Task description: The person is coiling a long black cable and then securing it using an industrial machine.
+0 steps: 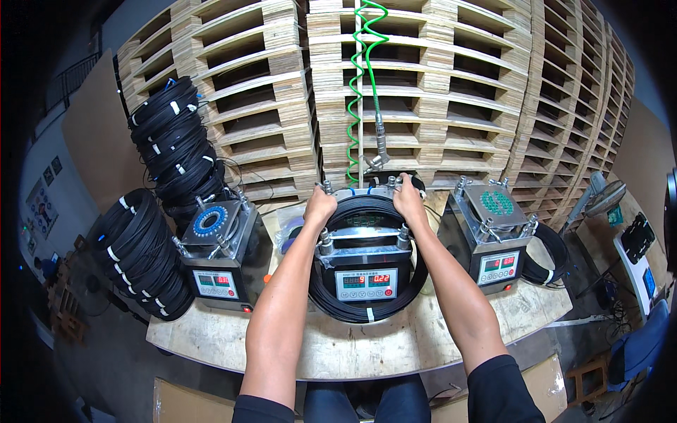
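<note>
A polishing-type benchtop machine (pixel 367 284) with a lit red digital panel stands in the middle of the table. Around its front and top rests a coil of black cable (pixel 404 304), bound with a white tie. Both arms stretch forward over it. My left hand (pixel 321 206) is closed at the metal knob (pixel 326 186) on the machine's back left corner. At the back right corner, my right hand (pixel 408 197) is closed at a matching knob (pixel 392 182). Two more knobs stand on the front corners. The coil partly hides the machine's top plate.
Similar machines stand left (pixel 215 282) and right (pixel 497 264), with round fixtures on top. Stacked black cable coils (pixel 137 261) rise at the left. A green spiral air hose (pixel 374 77) with an air gun hangs ahead of wooden pallets (pixel 451 92). Another coil (pixel 546 264) lies right.
</note>
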The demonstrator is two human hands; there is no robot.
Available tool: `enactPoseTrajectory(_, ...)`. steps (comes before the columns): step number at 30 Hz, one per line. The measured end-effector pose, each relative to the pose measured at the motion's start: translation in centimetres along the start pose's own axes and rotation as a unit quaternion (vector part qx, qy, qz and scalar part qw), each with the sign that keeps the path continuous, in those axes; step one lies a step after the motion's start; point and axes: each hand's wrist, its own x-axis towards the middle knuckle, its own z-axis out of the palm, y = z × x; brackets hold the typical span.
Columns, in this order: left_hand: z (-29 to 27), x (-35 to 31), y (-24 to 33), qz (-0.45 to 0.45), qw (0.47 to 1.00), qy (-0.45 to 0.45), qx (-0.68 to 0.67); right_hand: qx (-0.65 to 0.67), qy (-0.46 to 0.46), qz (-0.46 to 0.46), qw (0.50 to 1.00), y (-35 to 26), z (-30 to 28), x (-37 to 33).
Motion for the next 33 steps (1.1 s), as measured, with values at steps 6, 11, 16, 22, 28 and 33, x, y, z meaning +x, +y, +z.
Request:
enactPoseTrajectory(6,0.1,0.1,0.1,-0.006,1.0,-0.026,0.006,-0.004,-0.024,0.003,1.0,1.3,0.5,1.3)
enactPoseTrajectory(11,-0.4,-0.6,0.5,-0.002,1.0,-0.009,-0.002,0.05,-0.025,0.0,0.998,1.6,0.7,1.3)
enactPoseTrajectory(16,-0.1,-0.3,0.1,0.003,1.0,0.0,-0.021,0.04,-0.01,-0.007,0.999,1.1,0.4,0.9)
enactPoseTrajectory(22,0.8,0.9,-0.8,-0.004,0.999,-0.025,-0.023,-0.03,-0.009,0.04,0.999,0.7,0.1,0.8)
enactPoseTrajectory(28,0.4,1.1,-0.9,-0.009,0.999,-0.028,-0.019,0.002,-0.028,0.02,0.999,1.6,0.9,1.6)
enactPoseTrajectory(33,0.0,-1.4,1.4,-0.024,1.0,0.003,0.004,0.047,-0.02,0.005,0.999,3.4,1.1,2.1)
